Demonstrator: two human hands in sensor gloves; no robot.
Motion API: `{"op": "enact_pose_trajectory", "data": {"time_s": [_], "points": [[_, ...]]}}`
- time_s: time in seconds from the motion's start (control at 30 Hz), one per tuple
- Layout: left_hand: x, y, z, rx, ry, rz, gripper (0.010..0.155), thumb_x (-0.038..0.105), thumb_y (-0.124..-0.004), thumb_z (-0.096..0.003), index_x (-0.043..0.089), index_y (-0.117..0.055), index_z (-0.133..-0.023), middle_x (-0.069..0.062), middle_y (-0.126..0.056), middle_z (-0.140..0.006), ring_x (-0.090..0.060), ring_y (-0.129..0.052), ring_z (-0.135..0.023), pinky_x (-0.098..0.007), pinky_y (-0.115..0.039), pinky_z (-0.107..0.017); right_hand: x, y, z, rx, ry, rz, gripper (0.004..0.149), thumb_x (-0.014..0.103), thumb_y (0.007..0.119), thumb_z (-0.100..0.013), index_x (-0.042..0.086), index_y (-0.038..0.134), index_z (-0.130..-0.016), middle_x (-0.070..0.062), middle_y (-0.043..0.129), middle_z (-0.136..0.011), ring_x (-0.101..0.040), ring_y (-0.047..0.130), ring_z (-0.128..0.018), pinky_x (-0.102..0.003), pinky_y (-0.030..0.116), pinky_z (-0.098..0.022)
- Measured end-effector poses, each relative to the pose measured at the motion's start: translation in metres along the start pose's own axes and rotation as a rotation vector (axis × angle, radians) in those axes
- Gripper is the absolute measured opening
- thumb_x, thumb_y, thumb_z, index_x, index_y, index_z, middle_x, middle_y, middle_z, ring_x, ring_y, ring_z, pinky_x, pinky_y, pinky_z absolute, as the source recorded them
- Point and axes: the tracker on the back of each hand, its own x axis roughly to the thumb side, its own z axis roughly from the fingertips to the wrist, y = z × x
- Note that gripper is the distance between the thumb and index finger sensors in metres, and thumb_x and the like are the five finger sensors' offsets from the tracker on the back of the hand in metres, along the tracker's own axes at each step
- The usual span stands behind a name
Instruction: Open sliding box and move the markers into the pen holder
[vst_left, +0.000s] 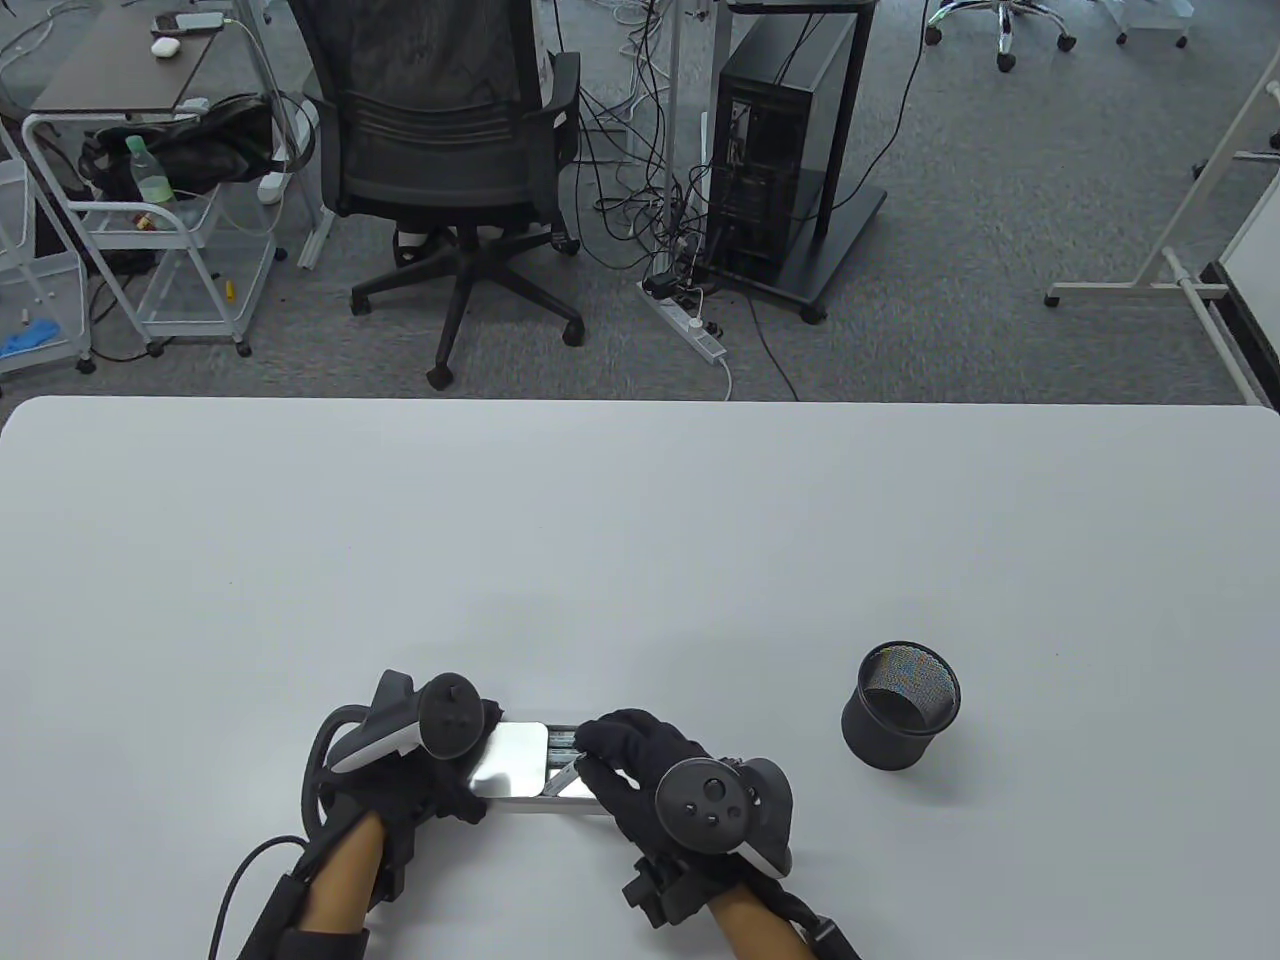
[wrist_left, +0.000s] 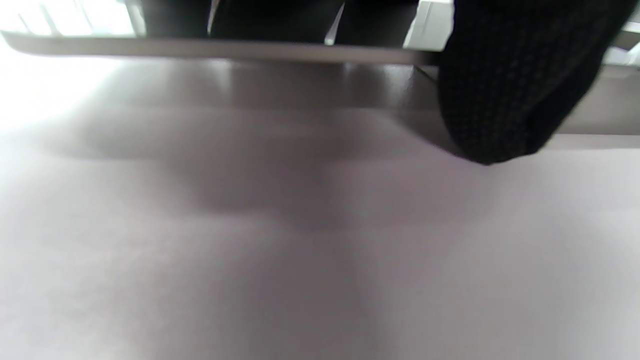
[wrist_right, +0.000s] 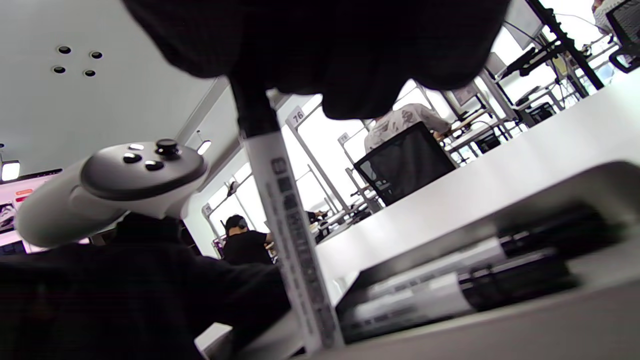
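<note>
The sliding box (vst_left: 525, 765) is lying on the desk (vst_left: 640, 540) near its front edge, left of centre. The left hand (vst_left: 400, 770) is sitting at the box's left end, over the lid (vst_left: 508, 757), and the right hand (vst_left: 650, 775) is sitting at its right end, over the uncovered tray. One marker (wrist_right: 295, 235) is standing tilted out of the tray, its top end pinched in the right hand, while two more markers (wrist_right: 450, 290) are lying side by side inside the tray. The pen holder (vst_left: 900, 705) is standing upright to the right of the box, well apart from it and slightly farther back. Behind the desk, on the floor, an office chair (vst_left: 450, 160) is standing left of a computer tower (vst_left: 765, 170).
</note>
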Motion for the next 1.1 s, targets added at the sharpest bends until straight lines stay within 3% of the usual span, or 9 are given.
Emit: {"op": "enact_pose_trajectory", "data": {"time_s": [0.37, 1.1], "points": [[-0.001, 0.000, 0.000, -0.003, -0.004, 0.002, 0.081, 0.062, -0.077, -0.0425, 0.038, -0.033, -0.106, 0.000, -0.035, -0.118, -0.026, -0.040, -0.106, -0.055, -0.041, -0.078, -0.005, -0.012, 0.000, -0.063, 0.037, -0.012, 0.038, 0.037, 0.075, -0.047, 0.025, 0.074, -0.083, -0.005, 0.084, -0.081, -0.028, 0.092, -0.066, -0.039, 0.081, -0.048], [-0.001, 0.000, 0.001, -0.006, -0.004, -0.002, 0.081, 0.062, -0.077, -0.0427, 0.038, -0.032, -0.106, 0.000, -0.035, -0.118, -0.026, -0.040, -0.106, -0.055, -0.041, -0.078, -0.058, -0.127, 0.022, -0.510, 0.254, -0.107, 0.038, 0.037, 0.072, -0.049, 0.024, 0.072, -0.085, -0.006, 0.081, -0.083, -0.028, 0.089, -0.067, -0.039, 0.078, -0.049]]}}
